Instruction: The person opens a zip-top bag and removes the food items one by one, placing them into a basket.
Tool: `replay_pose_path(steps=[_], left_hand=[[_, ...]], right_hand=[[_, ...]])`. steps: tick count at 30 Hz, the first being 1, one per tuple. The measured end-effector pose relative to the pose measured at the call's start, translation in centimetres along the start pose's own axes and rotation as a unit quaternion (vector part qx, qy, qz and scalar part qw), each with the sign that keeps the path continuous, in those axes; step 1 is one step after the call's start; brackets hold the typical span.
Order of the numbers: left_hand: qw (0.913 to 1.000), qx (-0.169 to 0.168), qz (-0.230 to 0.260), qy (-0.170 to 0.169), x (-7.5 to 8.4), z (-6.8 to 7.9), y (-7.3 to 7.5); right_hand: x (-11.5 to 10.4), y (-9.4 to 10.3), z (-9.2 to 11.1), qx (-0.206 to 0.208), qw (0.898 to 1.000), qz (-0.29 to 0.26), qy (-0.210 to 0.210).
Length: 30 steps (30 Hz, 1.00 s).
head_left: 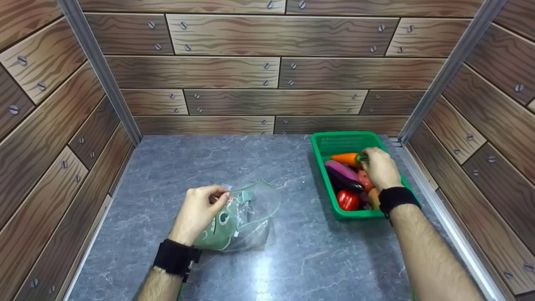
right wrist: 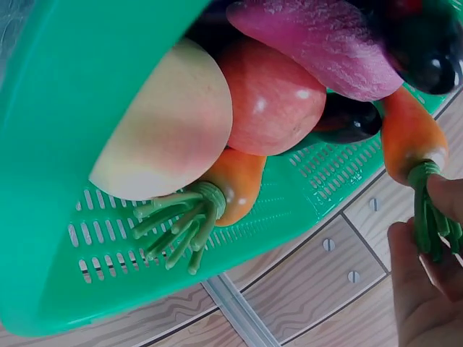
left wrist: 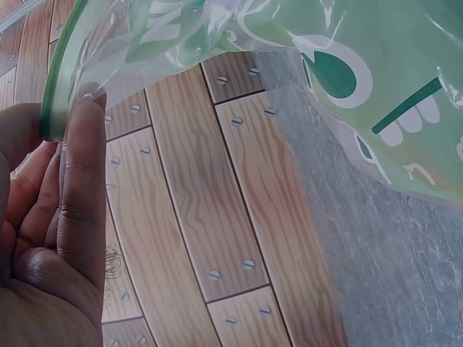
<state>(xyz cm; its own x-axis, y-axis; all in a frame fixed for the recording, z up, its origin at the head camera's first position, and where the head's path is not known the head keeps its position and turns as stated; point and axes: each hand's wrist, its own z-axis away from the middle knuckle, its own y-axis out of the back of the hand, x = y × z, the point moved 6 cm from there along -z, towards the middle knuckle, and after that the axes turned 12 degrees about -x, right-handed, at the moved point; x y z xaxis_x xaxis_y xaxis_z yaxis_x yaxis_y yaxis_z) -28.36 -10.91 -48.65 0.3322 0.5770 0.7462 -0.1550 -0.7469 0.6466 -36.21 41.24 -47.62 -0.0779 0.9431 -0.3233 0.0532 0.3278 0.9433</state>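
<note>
My left hand (head_left: 196,215) pinches the rim of a clear plastic zip bag (head_left: 259,228) printed in green. The bag's mouth gapes to the right; its green-edged rim sits between thumb and fingers in the left wrist view. Over the green basket (head_left: 360,215), my right hand (head_left: 381,169) pinches the green stalks of a toy carrot (head_left: 345,159). In the right wrist view this carrot (right wrist: 412,134) hangs by its stalks at the basket's side. Near it lie a pinkish-purple sweet potato-like piece (right wrist: 325,43), a red apple (right wrist: 271,97) and a pale peach-like fruit (right wrist: 166,123).
A second carrot (right wrist: 239,184), a dark eggplant (head_left: 345,182) and a glossy red vegetable (head_left: 348,200) also lie in the basket. The grey marbled table (head_left: 200,163) is bounded by wood-patterned walls (head_left: 234,73) and metal rails (head_left: 455,236).
</note>
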Motion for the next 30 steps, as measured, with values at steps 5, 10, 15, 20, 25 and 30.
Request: replay_pose_path(steps=[5, 10, 15, 20, 25, 30], left_hand=[[1.0, -0.003, 0.004, 0.003, 0.1, 0.0, 0.0], [1.0, -0.004, 0.004, 0.005, 0.1, -0.1, 0.0], [1.0, -0.004, 0.002, 0.003, 0.1, -0.1, -0.1], [1.0, -0.003, 0.001, -0.001, 0.2, 0.0, -0.1], [1.0, 0.001, -0.005, -0.008, 0.1, 0.0, -0.1], [0.9999, 0.002, -0.004, -0.013, 0.2, 0.1, -0.1]], right_hand=[[-0.2, 0.0, -0.1, -0.006, 1.0, -0.008, -0.002], [-0.5, 0.3, 0.0, 0.008, 1.0, -0.001, 0.004], [-1.6, 0.4, 0.2, 0.005, 1.0, -0.004, 0.015], [-3.2, 0.4, 0.4, -0.007, 1.0, -0.005, 0.024], [-5.3, 0.4, 0.7, -0.007, 0.999, -0.012, 0.046], [-7.8, 0.1, 1.3, -0.004, 0.997, -0.015, 0.081]])
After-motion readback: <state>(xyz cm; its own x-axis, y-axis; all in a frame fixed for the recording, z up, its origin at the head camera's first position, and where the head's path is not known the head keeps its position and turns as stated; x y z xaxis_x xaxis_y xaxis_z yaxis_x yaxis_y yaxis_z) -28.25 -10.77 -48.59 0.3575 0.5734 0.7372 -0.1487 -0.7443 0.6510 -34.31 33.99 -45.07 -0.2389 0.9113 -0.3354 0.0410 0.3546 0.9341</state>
